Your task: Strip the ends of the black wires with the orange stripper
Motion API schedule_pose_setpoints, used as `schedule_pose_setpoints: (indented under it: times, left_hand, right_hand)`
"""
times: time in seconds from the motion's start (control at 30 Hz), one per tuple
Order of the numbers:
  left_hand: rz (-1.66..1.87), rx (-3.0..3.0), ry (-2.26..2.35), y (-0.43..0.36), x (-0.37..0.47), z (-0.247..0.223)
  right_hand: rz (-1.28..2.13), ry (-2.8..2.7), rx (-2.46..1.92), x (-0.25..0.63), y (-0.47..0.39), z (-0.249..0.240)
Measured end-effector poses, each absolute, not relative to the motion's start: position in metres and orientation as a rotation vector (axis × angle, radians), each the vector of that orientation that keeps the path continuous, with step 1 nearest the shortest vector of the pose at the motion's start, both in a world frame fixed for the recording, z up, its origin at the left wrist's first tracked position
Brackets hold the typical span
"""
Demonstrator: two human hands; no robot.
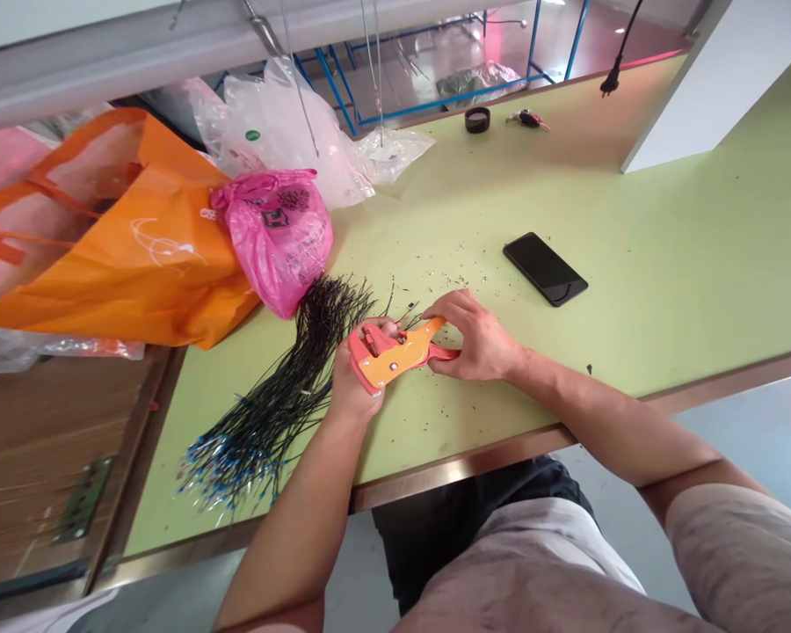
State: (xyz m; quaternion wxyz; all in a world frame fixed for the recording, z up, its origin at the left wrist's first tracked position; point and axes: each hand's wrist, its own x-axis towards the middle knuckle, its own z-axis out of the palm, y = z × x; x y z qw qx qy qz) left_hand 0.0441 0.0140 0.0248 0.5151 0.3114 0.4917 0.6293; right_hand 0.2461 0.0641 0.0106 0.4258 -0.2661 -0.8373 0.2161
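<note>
An orange and red wire stripper [405,353] is between my two hands, over the green tabletop. My right hand [478,337] is wrapped round its handles, which stand somewhat apart. Behind the tool's jaw end is my left hand [357,374], partly hidden by the tool; its fingers are closed near the jaws. Thin dark wire ends stick out beyond those fingers, but the grip on them is mostly hidden. Left of my left hand lies a long bundle of black wires [303,365], with blue and clear tips at its near end.
A black phone [546,269] lies to the right, with small scraps scattered near it. Behind the bundle are a pink plastic bag [283,237], an orange bag [177,255] and clear plastic bags [283,132]. A tape roll [477,120] and keys [528,118] lie farther back. A plug [610,81] hangs at right.
</note>
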Motion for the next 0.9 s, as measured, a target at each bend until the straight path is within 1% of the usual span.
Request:
schedule_pose_setpoints:
  times: [0.2, 0.47, 0.73, 0.9]
  left_hand:
    - [1.572, 0.793, 1.069, 0.0131, 0.047, 0.0271]
    - [1.441, 0.832, 0.985, 0.0115, 0.0446, 0.0287]
    - [1.333, 0.908, 0.969, 0.0082, 0.0443, 0.0274]
    - [1.331, 0.963, 0.89, 0.0067, 0.0445, 0.0283]
  right_hand:
    - [0.546, -2.077, -0.75, 0.2452, 0.0647, 0.0115]
    - [0.581, -2.033, -0.824, 0.2463, 0.0632, 0.0119]
    - [0.437, -2.005, -0.809, 0.2448, 0.0616, 0.0137]
    - [0.414, -2.045, -0.816, 0.2453, 0.0607, 0.0151]
